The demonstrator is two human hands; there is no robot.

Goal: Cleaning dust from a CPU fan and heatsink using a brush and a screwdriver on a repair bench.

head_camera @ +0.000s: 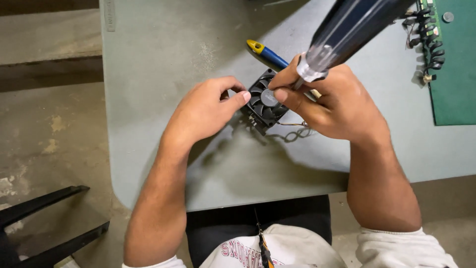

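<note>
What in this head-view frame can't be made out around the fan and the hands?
- Screwdriver tip: hidden behind the right hand's fingers; handle blurred, cut by the top edge.
- Fan right side and screws: covered by both hands; left hand hides its left edge.
- Blue-and-yellow tool: lower end hidden behind the fan.
- Green circuit board: cut by the right edge.

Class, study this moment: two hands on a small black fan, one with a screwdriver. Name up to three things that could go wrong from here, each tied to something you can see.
1. The right hand works the screwdriver close to the left hand fingertips on the fan; a slip might jab them.
2. The fan's thin wires trail under the right hand and could snag.
3. A second screwdriver lies just behind the fan and might be knocked and roll.
</note>
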